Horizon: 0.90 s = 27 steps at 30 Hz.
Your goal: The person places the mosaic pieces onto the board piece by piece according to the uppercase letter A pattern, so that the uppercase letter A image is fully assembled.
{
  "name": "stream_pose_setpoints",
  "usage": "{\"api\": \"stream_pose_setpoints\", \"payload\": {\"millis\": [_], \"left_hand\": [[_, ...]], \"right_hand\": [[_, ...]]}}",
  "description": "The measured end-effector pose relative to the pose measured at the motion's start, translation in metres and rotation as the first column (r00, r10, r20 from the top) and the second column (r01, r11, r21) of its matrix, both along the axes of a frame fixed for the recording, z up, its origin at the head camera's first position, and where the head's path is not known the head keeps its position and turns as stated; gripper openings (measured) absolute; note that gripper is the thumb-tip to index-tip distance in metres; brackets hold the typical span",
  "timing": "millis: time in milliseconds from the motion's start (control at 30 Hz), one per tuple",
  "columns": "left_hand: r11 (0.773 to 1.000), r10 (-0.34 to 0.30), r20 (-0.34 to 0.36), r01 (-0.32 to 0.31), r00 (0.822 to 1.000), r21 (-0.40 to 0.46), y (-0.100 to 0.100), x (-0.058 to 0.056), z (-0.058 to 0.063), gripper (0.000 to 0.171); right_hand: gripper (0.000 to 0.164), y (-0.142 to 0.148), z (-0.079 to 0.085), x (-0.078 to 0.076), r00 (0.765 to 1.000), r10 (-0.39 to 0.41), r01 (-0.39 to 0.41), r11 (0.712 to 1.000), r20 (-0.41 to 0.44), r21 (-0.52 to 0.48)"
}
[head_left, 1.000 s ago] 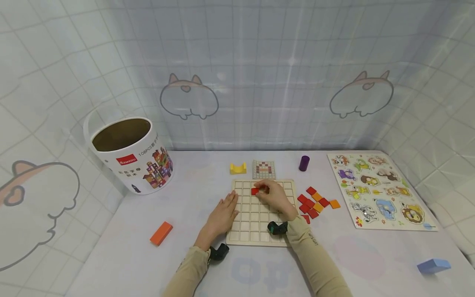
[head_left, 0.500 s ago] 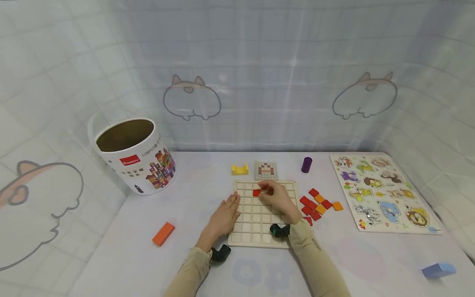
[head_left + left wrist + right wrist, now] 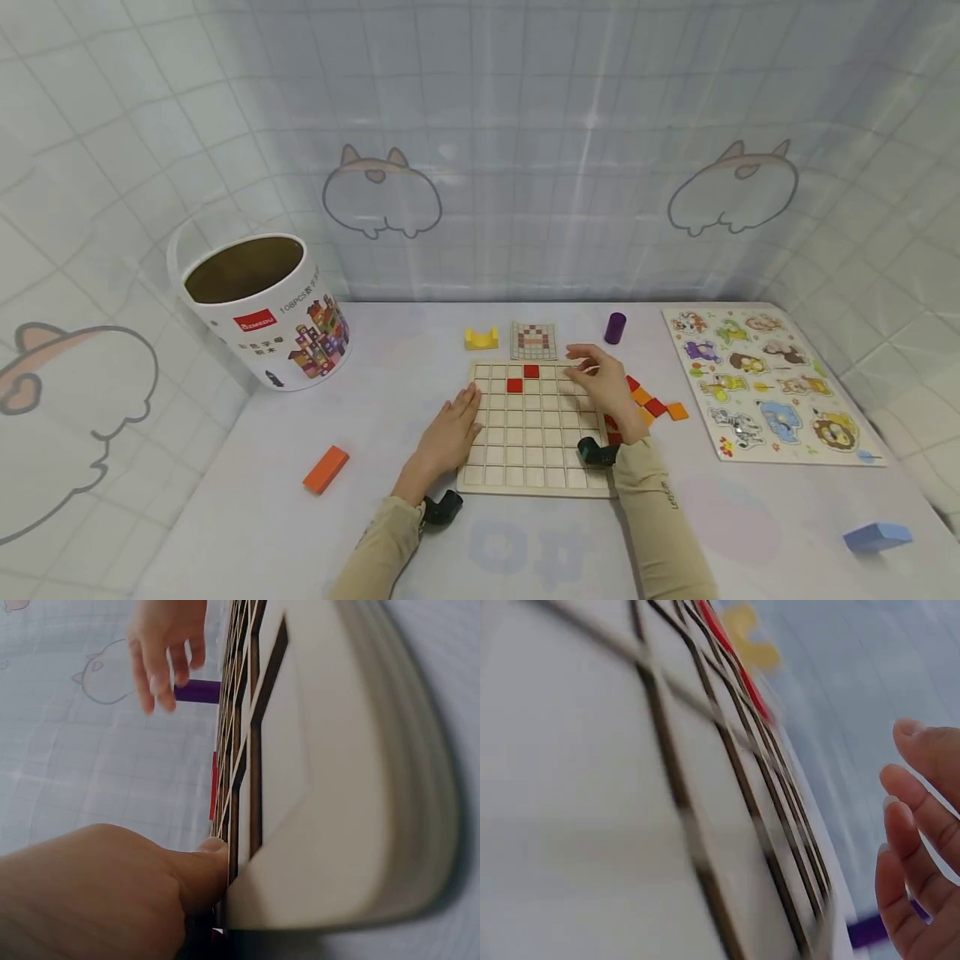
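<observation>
A pale wooden grid board [image 3: 517,457] lies flat, with one red square tile [image 3: 531,371] in its far row and another red tile [image 3: 514,386] one row nearer and to the left. My left hand [image 3: 448,435] rests along the board's left edge, fingers straight; its thumb [image 3: 206,862] touches the board in the left wrist view. Over the board's far right corner is my right hand [image 3: 606,387], its loosely bent fingers [image 3: 904,825] apart and holding nothing. Several red and orange tiles [image 3: 655,407] lie right of the board, partly hidden by that hand.
Behind the board are a small pattern card [image 3: 533,341], a yellow block [image 3: 482,339] and a purple cylinder [image 3: 615,328]. A white bucket [image 3: 262,333] stands left, near an orange block [image 3: 326,470]. An animal puzzle board [image 3: 772,387] and blue block [image 3: 876,537] lie right.
My right hand has let go of a red tile, which now shows in the board's far row, and has moved right toward the loose tiles. The left hand stays at the board's edge.
</observation>
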State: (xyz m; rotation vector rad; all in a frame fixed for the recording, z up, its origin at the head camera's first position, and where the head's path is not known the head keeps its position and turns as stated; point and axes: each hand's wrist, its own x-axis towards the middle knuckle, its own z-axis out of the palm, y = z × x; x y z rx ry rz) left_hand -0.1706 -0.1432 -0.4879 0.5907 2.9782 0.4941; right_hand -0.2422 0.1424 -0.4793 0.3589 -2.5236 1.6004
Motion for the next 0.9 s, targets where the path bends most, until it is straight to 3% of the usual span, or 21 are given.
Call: {"api": "stream_pose_setpoints", "payload": {"millis": [167, 400, 500, 633, 767, 900], "left_hand": [[1.0, -0.001, -0.005, 0.001, 1.0, -0.006, 0.0, 0.0, -0.001, 0.054], [1.0, -0.003, -0.006, 0.003, 1.0, -0.001, -0.001, 0.0, 0.0, 0.054], [1.0, -0.002, -0.011, 0.002, 1.0, -0.003, -0.001, 0.0, -0.002, 0.054], [1.0, 0.001, -0.006, -0.001, 1.0, -0.007, -0.001, 0.0, -0.002, 0.054], [1.0, 0.001, -0.004, -0.001, 1.0, -0.004, -0.001, 0.001, -0.001, 0.054], [1.0, 0.0, -0.004, 0.0, 1.0, -0.003, 0.0, 0.001, 0.002, 0.054]], "right_hand": [[0.038, 0.037, -0.002, 0.003, 0.989, -0.147, 0.147, 0.989, 0.003, -0.025], [0.045, 0.075, -0.005, 0.013, 0.948, -0.3, 0.299, 0.954, 0.107, 0.027], [0.047, 0.084, -0.009, 0.015, 0.939, -0.298, 0.288, 0.954, 0.174, 0.078], [0.05, 0.089, -0.011, 0.015, 0.945, -0.23, 0.203, 0.97, 0.232, 0.132], [0.048, 0.089, -0.014, 0.013, 0.961, -0.183, 0.128, 0.96, 0.209, 0.25], [0.044, 0.086, -0.016, 0.011, 0.972, -0.181, 0.126, 0.941, 0.151, 0.315]]}}
